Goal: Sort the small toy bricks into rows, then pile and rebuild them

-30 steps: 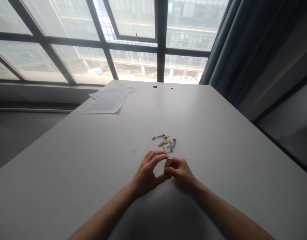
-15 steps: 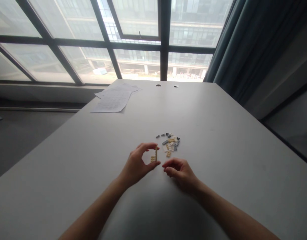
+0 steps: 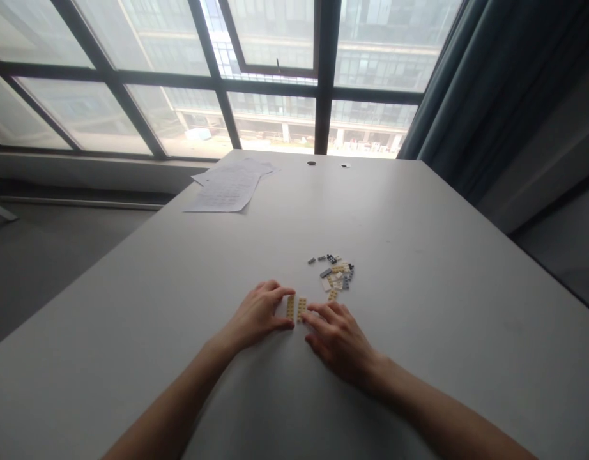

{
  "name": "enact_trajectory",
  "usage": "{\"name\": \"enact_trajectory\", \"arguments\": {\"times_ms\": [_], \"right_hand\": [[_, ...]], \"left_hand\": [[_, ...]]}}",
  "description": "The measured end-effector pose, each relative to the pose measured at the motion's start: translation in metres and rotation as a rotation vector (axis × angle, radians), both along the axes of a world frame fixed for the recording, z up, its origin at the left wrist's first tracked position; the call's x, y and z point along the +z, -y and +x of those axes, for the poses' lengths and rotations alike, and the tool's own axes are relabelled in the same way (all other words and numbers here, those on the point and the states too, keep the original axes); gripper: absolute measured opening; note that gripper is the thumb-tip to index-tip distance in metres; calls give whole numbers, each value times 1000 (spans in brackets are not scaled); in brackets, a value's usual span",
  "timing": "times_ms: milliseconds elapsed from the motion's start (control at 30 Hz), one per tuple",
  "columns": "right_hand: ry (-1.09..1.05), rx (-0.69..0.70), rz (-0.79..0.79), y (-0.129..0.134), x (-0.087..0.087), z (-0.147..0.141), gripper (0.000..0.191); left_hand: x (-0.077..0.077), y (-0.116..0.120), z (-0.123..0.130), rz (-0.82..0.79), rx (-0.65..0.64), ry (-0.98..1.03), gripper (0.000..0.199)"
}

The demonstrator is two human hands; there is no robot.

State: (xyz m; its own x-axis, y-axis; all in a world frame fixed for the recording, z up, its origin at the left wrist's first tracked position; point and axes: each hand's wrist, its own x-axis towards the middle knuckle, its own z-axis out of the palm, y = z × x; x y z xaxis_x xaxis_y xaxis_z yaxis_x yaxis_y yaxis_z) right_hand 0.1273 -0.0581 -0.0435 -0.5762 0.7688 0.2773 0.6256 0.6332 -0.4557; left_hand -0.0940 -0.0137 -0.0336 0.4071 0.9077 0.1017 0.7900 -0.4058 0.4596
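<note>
Two tan toy brick plates with studs lie side by side on the white table, a narrow gap between them. My left hand [image 3: 260, 313] has the left plate [image 3: 290, 307] between thumb and fingertip, one at each short end. Beside the right plate [image 3: 301, 309], my right hand [image 3: 340, 337] lies low, fingers apart and bent, with fingertips touching the plate's right side. Its thumb sits lower, away from the plate. Just beyond my right hand is a loose pile of small toy bricks [image 3: 339, 282] in white, tan, grey and black.
Printed sheets of paper [image 3: 222, 191] lie at the table's far left. Two round cable holes, one of them dark [image 3: 312, 163], are near the back edge of the table [image 3: 395, 217]. Large windows stand behind it, and a dark curtain [image 3: 448, 96] hangs at the right.
The plate that my left hand held upright now lies flat next to the other one. My right hand has moved in and its fingers have spread onto the right plate. The view has shifted slightly.
</note>
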Motion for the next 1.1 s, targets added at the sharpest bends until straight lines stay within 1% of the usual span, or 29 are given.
{"name": "enact_trajectory", "arguments": {"times_ms": [67, 167, 300, 467, 567, 867, 1100], "right_hand": [[30, 9, 13, -1, 1, -1, 35], [62, 34, 34, -1, 2, -2, 33], [75, 52, 56, -1, 1, -3, 32], [81, 42, 72, 0, -1, -4, 33], [80, 39, 84, 0, -2, -3, 34], [89, 48, 96, -1, -1, -3, 32], [86, 50, 90, 0, -2, -3, 31]], "left_hand": [[-1, -1, -3, -31, -8, 13, 55], [-4, -2, -6, -63, -26, 12, 48], [-7, -2, -5, -32, -48, 1, 41], [-2, 1, 0, 4, -81, 14, 38], [-2, 3, 1, 14, -89, 16, 38], [-9, 3, 3, 61, -109, 2, 42], [-8, 4, 5, 54, -99, -20, 38]]}}
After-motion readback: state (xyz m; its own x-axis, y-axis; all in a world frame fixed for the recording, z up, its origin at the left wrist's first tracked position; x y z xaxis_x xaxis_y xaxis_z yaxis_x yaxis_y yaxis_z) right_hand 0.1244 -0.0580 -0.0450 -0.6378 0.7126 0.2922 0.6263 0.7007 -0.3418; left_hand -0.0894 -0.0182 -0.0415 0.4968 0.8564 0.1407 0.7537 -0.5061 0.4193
